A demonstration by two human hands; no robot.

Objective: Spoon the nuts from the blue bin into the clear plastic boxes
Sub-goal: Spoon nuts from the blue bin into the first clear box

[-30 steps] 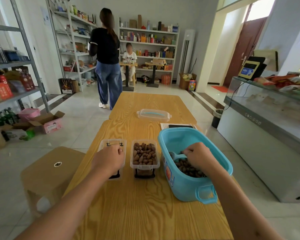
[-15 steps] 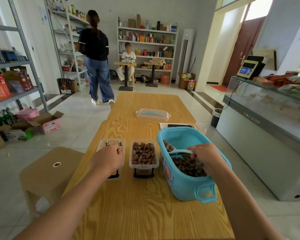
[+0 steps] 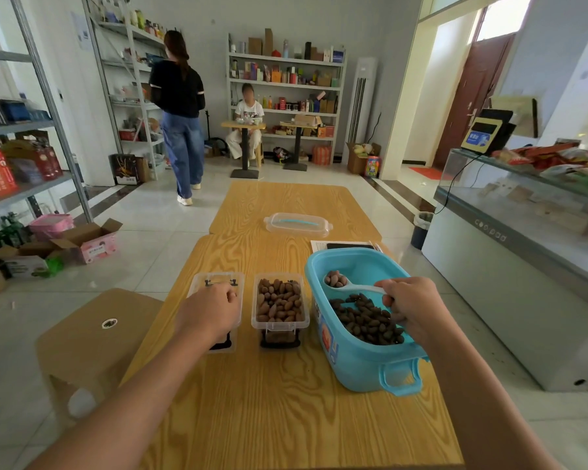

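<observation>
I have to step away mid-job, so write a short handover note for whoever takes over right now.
Right hand grips the spoon, loaded with nuts, above the blue bin.
Left hand rests on the left clear box, which looks unfilled.
Middle clear box is full of nuts.
Plenty of nuts remain in the bin.
Left to do: tip this spoonful into the left box and fill it.

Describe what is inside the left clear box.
The left box looks empty where visible; the left hand rests over it, covering most of its inside.
</observation>
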